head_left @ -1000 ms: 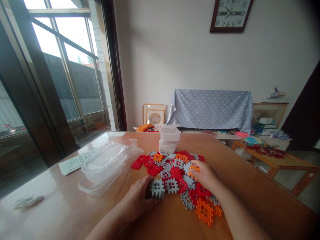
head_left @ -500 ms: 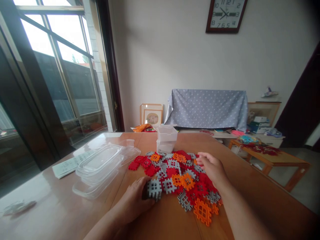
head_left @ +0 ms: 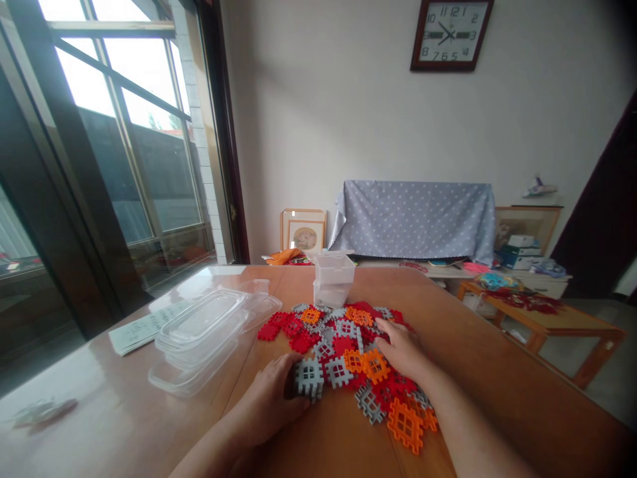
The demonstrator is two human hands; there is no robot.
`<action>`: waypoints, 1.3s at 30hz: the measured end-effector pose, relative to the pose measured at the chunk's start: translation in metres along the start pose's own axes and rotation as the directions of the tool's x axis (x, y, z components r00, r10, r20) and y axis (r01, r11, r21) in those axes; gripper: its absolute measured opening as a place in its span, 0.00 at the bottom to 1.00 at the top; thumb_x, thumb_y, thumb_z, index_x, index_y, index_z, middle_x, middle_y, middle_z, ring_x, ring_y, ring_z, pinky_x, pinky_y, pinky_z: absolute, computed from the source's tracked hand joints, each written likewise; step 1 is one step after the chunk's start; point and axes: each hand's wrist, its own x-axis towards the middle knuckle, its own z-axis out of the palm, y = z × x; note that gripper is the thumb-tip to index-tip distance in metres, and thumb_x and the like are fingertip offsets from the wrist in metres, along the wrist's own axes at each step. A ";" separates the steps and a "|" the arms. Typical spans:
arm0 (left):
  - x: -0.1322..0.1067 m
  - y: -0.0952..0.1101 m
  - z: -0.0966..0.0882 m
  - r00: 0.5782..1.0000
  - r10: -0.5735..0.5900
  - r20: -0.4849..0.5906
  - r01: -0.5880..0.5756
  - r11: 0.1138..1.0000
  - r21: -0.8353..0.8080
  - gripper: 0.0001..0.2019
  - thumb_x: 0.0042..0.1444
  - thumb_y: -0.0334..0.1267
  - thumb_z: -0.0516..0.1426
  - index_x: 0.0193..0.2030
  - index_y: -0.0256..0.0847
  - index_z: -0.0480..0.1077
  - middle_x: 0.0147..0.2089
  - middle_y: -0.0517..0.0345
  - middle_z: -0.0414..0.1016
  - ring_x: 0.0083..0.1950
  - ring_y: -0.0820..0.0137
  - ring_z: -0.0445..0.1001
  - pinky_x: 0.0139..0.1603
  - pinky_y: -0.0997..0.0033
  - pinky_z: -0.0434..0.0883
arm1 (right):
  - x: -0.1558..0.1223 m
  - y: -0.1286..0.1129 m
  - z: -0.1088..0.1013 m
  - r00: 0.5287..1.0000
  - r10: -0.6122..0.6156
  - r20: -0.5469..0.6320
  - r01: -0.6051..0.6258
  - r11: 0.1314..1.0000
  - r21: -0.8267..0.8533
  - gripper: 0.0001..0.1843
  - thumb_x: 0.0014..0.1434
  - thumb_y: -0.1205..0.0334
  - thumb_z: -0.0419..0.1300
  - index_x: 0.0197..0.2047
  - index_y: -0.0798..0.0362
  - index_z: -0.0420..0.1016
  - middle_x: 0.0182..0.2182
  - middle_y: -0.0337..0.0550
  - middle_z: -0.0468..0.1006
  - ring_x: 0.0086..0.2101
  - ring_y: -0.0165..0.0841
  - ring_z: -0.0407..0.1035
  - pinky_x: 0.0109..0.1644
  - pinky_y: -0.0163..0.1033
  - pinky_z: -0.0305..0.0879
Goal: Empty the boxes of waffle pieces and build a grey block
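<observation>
My left hand [head_left: 271, 398] is closed around a small stack of grey interlocking plastic tiles [head_left: 309, 378] with window-like cutouts, at the near left edge of a pile. My right hand [head_left: 402, 346] reaches over the pile's right side, thumb and fingers apart, with nothing visible between them. Beneath and around it lie red tiles [head_left: 343, 345], grey tiles [head_left: 338, 372] and orange tiles [head_left: 375, 366], heaped flat and overlapping. One larger orange tile [head_left: 405, 425] lies at the near end of the heap. Some tiles are hidden under my right hand and forearm.
Two stacked clear plastic boxes [head_left: 333, 271] stand behind the pile. Clear lids or trays [head_left: 204, 325] lie to the left, beside a printed paper [head_left: 132, 337]. A small clear plastic bag [head_left: 44, 411] is at the table's left. A low wooden table [head_left: 562, 318] stands beyond the right edge.
My right hand has moved left and slightly nearer, over the tile pile. My left hand stays on the grey stack. The whole view has shifted slightly.
</observation>
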 end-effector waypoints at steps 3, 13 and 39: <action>0.000 0.003 -0.002 1.000 -0.005 0.007 0.005 1.000 -0.001 0.35 0.47 0.41 0.65 0.63 0.42 0.66 0.57 0.45 0.75 0.56 0.50 0.73 0.58 0.55 0.68 | -0.001 0.000 0.002 1.000 0.002 -0.018 -0.003 1.000 -0.011 0.26 0.55 0.63 0.60 0.58 0.47 0.77 0.46 0.46 0.84 0.49 0.42 0.74 0.57 0.47 0.67; -0.002 0.012 -0.007 1.000 -0.011 0.023 0.011 1.000 0.004 0.34 0.46 0.41 0.65 0.63 0.43 0.67 0.57 0.47 0.75 0.56 0.53 0.72 0.57 0.57 0.69 | 0.004 -0.001 -0.006 0.992 -0.011 -0.129 0.021 0.997 0.075 0.17 0.60 0.59 0.55 0.49 0.45 0.80 0.42 0.44 0.83 0.45 0.40 0.76 0.51 0.43 0.69; -0.002 0.008 -0.004 1.000 -0.013 0.002 0.013 1.000 -0.003 0.35 0.45 0.40 0.66 0.62 0.42 0.68 0.57 0.46 0.75 0.56 0.51 0.73 0.57 0.56 0.69 | -0.010 -0.020 -0.020 0.995 0.076 0.063 -0.071 0.994 -0.082 0.22 0.53 0.37 0.63 0.38 0.46 0.82 0.38 0.48 0.81 0.41 0.44 0.75 0.43 0.44 0.68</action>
